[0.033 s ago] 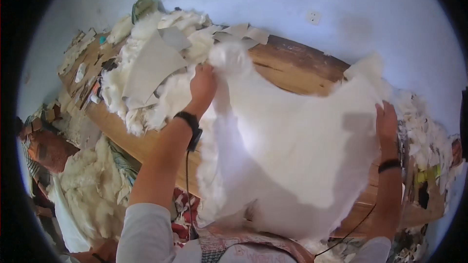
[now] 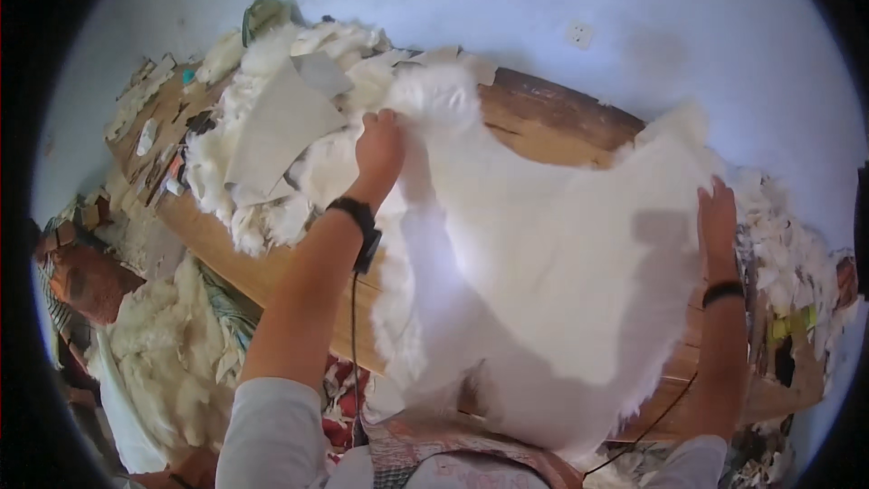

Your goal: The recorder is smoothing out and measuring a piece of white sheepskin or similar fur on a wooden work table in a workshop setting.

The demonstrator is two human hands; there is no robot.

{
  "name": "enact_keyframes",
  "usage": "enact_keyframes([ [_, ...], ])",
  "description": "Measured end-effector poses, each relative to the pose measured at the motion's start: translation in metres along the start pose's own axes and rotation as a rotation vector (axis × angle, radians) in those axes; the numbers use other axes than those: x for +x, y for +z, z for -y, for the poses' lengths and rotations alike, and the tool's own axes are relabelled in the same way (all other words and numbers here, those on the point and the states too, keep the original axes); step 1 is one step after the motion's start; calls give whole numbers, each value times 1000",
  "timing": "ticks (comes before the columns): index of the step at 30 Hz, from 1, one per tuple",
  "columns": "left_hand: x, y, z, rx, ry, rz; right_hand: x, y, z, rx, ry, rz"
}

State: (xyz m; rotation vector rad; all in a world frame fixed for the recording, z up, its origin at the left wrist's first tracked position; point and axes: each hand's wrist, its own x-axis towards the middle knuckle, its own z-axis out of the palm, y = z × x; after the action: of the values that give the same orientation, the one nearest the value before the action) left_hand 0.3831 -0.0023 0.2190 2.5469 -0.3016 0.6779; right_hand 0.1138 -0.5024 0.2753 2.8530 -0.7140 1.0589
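Note:
A large white sheepskin (image 2: 552,254) hangs spread in front of me, its smooth side facing up and fleece fringing its edges. My left hand (image 2: 379,147) is closed on its upper left edge, beside a fluffy corner. At its right edge my right hand (image 2: 718,217) grips the border, with the fingers pointing away from me; part of the grip is hidden. The lower end of the skin reaches my lap, where a small dark gap (image 2: 472,389) shows. Shadows of my arms fall across it.
Behind the sheepskin stands a wooden table (image 2: 552,118). Loose white fleece (image 2: 258,63) and a pale cut piece of hide (image 2: 281,131) lie on its left side. More wool scraps (image 2: 783,226) are heaped at the right. A wool pile (image 2: 172,371) sits lower left, near the wall (image 2: 489,0).
The sheepskin's upper left corner has shifted slightly right, and its far edge lies a little higher. My left hand has moved slightly right; my right hand has risen a little. Both keep their hold.

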Motion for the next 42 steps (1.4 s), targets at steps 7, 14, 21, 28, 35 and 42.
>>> enact_keyframes([
  [7, -44, 63, -18, -18, 208, 461, -64, 68, 4, 86, 67, 155],
  [14, -137, 55, 19, 129, 313, 418, -234, 60, 51, -25, -10, 450],
  [21, -131, 46, -7, 183, 269, 548, -209, 61, 33, -49, -7, 487],
  [28, -188, 10, 36, 237, 162, 580, -222, 95, 31, 394, -67, 349],
  [35, -300, -77, 47, 199, 21, 529, -232, 85, 22, -47, -184, 323],
  [42, -401, -61, 20, 369, -204, 309, -230, 75, 24, -143, -336, 118],
])
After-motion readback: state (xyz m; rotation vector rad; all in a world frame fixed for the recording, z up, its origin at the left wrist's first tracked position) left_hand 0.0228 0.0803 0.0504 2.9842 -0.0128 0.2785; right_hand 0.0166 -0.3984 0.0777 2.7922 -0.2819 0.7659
